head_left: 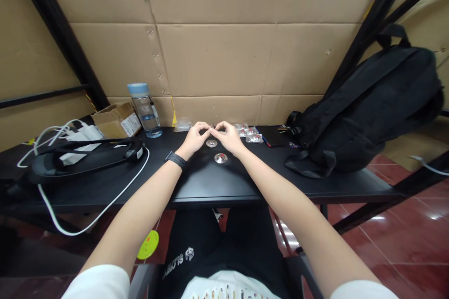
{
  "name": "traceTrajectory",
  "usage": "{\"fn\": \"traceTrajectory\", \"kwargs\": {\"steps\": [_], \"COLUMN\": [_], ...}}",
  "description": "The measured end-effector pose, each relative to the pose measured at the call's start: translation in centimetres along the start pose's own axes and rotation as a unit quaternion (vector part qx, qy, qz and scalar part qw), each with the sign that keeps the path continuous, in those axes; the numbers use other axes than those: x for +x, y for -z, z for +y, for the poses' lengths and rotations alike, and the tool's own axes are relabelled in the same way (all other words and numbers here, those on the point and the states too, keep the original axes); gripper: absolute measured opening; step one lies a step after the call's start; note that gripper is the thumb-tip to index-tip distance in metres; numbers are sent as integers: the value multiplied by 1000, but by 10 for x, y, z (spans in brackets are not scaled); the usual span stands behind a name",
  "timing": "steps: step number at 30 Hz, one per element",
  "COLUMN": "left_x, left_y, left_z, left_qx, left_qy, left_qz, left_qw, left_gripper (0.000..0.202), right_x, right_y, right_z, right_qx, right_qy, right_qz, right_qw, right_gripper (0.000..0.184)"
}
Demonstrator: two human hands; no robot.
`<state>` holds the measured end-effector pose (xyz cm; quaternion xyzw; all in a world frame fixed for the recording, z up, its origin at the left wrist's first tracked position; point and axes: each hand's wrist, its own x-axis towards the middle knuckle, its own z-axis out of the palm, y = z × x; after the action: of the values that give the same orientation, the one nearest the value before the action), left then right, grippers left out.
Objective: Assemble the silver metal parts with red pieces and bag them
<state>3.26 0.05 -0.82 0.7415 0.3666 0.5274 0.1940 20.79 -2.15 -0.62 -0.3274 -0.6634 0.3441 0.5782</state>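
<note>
Both arms stretch forward over the table, elbows a little bent, and the hands meet in the middle with palms turned inward. The left hand [194, 139], a black watch [176, 160] strapped at its wrist, and the right hand [228, 136] bring curled thumbs and index fingers tip to tip, pinching a small piece [212, 126] between them; it is too small and too far covered for its form to be told.

Just below the fingertips lies a shiny round metal disc [211, 143], and nearer the body, a little to the right, a second metal disc [220, 158] with a red mark near its centre. Both look ridged in rings and lie flat. Beside the right fingers are crinkled clear plastic packets [254, 138] with red bits inside; a thin red-and-blue tool [266, 141] lies farther right. Left of the fingers, a clear plastic bag [183, 124] lies by the wall.

Smooth black tabletop [217, 184] stretches from the second disc to the straight front edge, between the forearms. Beyond the fingers, a creased cardboard wall [213, 60] closes the rear. Well apart to the left stands a water bottle [145, 112]; a black backpack [368, 107] bounds the right.
</note>
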Motion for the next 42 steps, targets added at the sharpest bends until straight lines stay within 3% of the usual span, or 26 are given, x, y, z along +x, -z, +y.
{"fn": "traceTrajectory", "kwargs": {"steps": [5,12,23,26,32,38,42], "left_x": [-1,-1,-3,-2,1,-3,-5], "left_y": [5,7,8,6,0,7,11], "left_z": [4,6,6,5,5,8,8], "left_qx": [51,90,102,82,-56,-39,41], "left_qy": [-11,-16,-30,-30,-5,28,-2], "left_qz": [-9,-17,-38,-45,-22,-128,-158], "left_qw": [999,996,994,995,998,991,987], "left_gripper": [19,13,20,23,36,33,29], "right_x": [2,4,6,7,8,10,12], "right_y": [2,4,10,12,14,19,23], "right_z": [3,4,3,2,0,0,2], "right_qx": [2,-145,-160,-162,-189,-188,-189], "right_qy": [-58,-6,11,15,44,43,41], "right_qz": [-55,-34,-41,-56,-93,-86,-72], "right_qw": [997,989,986,985,977,978,979], "right_gripper": [41,19,12,11,11,10,8]}}
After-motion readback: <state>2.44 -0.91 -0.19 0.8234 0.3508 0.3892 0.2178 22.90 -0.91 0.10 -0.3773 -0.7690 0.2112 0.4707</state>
